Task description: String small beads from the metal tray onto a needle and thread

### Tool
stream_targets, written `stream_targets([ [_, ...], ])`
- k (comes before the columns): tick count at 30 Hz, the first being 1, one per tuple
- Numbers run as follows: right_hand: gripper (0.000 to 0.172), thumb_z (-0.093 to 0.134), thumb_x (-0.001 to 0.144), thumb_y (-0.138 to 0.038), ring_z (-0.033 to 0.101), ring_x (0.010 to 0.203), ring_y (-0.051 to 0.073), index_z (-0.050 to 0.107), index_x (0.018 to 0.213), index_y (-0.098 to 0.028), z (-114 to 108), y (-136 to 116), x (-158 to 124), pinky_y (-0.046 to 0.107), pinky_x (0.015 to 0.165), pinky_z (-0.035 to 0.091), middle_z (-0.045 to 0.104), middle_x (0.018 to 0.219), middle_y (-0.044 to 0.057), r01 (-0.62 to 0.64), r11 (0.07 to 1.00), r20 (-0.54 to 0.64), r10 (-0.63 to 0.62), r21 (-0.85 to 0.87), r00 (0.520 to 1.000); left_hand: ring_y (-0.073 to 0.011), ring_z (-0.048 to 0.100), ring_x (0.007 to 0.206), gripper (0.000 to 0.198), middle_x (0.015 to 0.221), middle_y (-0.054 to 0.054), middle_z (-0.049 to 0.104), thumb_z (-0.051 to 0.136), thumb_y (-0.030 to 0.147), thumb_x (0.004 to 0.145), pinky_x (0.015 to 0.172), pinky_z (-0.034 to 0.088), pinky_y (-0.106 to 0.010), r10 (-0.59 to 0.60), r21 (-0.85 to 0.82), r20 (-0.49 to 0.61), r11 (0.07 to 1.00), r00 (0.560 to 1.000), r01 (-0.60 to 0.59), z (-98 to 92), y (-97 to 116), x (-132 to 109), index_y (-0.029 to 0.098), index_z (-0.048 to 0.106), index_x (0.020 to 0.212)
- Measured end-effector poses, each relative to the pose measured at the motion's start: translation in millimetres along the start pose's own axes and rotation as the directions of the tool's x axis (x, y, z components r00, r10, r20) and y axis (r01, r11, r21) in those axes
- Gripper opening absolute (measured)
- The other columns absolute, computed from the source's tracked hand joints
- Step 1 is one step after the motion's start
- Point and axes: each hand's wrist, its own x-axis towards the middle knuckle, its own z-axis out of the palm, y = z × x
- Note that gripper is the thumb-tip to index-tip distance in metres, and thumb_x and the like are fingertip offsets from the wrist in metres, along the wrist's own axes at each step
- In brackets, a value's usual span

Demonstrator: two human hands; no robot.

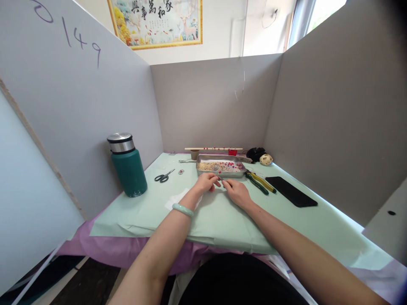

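Observation:
My left hand (207, 182), below a jade-green bangle (182, 209), is closed in a pinch at the near edge of a metal tray (219, 174). What its fingertips hold is too small to make out. Close beside it, my right hand (237, 192) is closed around a thin, dark metal tool (220, 178), whose tip points at the left fingertips. Just above the fingertips shows a red bead (219, 172), though I cannot tell whether it is held or lies by the tray. Gold-coloured bits (208, 166) and red and pink beads (233, 165) fill the tray.
Scissors (163, 176), a small ring-shaped piece (181, 172) and a green bottle (129, 169) stand or lie leftward. To the right are green-and-yellow-handled pliers (262, 182) and a black phone-like slab (291, 191). Behind the tray, a beaded stick (213, 148) rests on small cups. Grey panels enclose the table.

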Motion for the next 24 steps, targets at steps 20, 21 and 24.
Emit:
stream_targets([
  [20,0.025,0.048,0.091,-0.036,0.061,0.079,0.014,0.06,0.098,-0.015,-1,-1,3,0.032,0.072,0.051,0.063,0.092,0.003,0.021,0.998,0.05,-0.018,-0.058,0.999,-0.0087,0.056,0.058,0.022,0.082,-0.004,0.064,0.049,0.029,0.088,0.057,0.049,-0.024,0.008,0.187,-0.056,0.982,0.998,0.002,-3.1,7,-7,0.011,0.061,0.094],
  [21,0.025,0.048,0.091,-0.036,0.061,0.079,0.014,0.06,0.098,-0.014,-1,-1,3,0.032,0.072,0.051,0.063,0.092,0.003,0.02,0.998,0.051,-0.017,-0.066,0.999,-0.0075,0.053,0.052,0.021,0.08,-0.004,0.065,0.049,0.027,0.087,0.052,0.047,-0.022,0.026,0.177,-0.057,0.984,0.998,-0.016,-3.2,5,-7,0.012,0.062,0.094],
  [24,0.026,0.048,0.091,-0.037,0.06,0.078,0.014,0.06,0.098,-0.015,-1,0,2,0.032,0.071,0.05,0.063,0.092,0.003,0.006,0.995,0.046,-0.001,-0.102,0.999,-0.0063,0.05,0.045,0.029,0.086,-0.005,0.067,0.055,0.019,0.078,0.046,0.043,-0.02,0.078,0.154,-0.087,0.986,0.993,-0.064,-5.2,2,-7,0.013,0.061,0.106],
])
